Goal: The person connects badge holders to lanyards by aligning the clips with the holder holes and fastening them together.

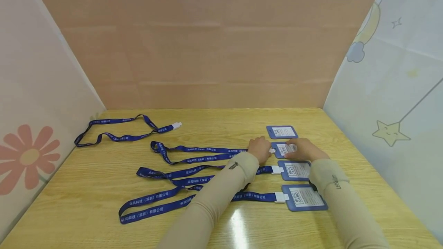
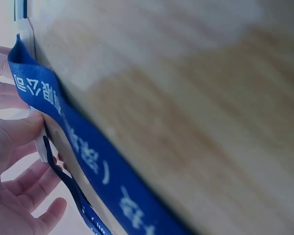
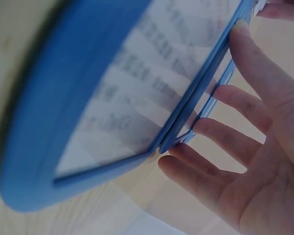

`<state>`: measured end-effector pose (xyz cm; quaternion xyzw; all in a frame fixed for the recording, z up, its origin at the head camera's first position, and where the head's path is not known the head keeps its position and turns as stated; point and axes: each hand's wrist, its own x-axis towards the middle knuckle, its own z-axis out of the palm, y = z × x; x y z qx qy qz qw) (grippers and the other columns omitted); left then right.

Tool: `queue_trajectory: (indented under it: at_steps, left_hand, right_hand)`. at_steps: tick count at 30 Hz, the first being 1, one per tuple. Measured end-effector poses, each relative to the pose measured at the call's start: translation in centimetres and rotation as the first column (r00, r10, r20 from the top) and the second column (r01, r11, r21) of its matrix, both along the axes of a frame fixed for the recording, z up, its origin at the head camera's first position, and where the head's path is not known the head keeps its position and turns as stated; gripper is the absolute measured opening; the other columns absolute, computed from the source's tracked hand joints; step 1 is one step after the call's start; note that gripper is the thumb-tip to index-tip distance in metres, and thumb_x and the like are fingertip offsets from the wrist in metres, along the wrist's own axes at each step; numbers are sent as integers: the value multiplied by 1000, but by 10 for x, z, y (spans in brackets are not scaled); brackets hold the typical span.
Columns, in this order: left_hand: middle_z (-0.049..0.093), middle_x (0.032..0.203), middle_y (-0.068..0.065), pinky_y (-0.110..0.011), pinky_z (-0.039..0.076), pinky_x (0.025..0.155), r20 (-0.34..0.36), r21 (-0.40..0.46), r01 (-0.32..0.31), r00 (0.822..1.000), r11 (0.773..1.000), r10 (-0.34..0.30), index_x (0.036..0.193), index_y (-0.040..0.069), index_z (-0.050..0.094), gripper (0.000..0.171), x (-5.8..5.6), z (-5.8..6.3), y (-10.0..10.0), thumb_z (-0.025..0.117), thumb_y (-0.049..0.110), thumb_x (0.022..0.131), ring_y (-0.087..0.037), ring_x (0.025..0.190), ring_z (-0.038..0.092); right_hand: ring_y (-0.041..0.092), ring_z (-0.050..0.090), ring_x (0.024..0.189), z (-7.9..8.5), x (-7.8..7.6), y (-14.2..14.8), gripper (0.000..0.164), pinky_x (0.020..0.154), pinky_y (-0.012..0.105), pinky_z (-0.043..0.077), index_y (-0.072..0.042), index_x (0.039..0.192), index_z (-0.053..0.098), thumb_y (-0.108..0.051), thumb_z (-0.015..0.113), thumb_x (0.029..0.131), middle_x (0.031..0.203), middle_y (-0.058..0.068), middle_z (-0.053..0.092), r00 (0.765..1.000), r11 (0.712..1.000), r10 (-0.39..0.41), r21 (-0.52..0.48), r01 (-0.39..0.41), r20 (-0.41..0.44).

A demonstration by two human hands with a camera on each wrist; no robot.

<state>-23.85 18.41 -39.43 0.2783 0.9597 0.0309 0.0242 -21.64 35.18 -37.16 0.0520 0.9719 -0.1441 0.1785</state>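
My left hand [image 1: 259,150] pinches the white plastic clip [image 1: 272,150] at the end of a blue printed lanyard [image 1: 207,150]. In the left wrist view its thumb presses on the clip [image 2: 41,147], and the strap [image 2: 83,142] runs off to the lower right. My right hand [image 1: 306,150] holds a blue ID card holder [image 1: 281,150] by its edges, thumb on one side and fingers on the other. Clip and holder meet between the hands; whether they are hooked together is too small to tell. The right wrist view shows another holder [image 3: 103,112] close to the camera.
Nearer me lie two card holders [image 1: 294,171] [image 1: 306,198] with lanyards clipped on, their straps stretched leftward. A holder without a strap [image 1: 282,131] lies behind the held one. One loose lanyard [image 1: 126,138] rests at the far left. Printed walls enclose the wooden table [image 1: 86,187].
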Motion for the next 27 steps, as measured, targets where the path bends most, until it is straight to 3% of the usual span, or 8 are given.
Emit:
queue_trajectory:
  at_steps: [7, 27]
  left_hand:
    - [65, 102, 6, -27, 50, 80, -10, 21, 0, 1000, 1000, 1, 102, 26, 71, 22, -1, 1, 3, 63, 39, 86, -10, 93, 61]
    - [65, 103, 3, -22, 51, 79, 11, 47, 19, 1000, 999, -19, 99, 19, 73, 22, -3, 0, 2, 68, 34, 84, -10, 92, 61]
  right_hand:
    - [49, 34, 130, 1, 0, 0, 67, 105, 62, 29, -5, 135, 46, -36, 70, 81, 141, 28, 39, 1000, 1000, -19, -18, 19, -3]
    - [40, 52, 116, 5, -5, -16, 62, 102, 56, 38, -1, 126, 55, -27, 78, 74, 129, 25, 53, 999, 999, -49, 10, 49, -8]
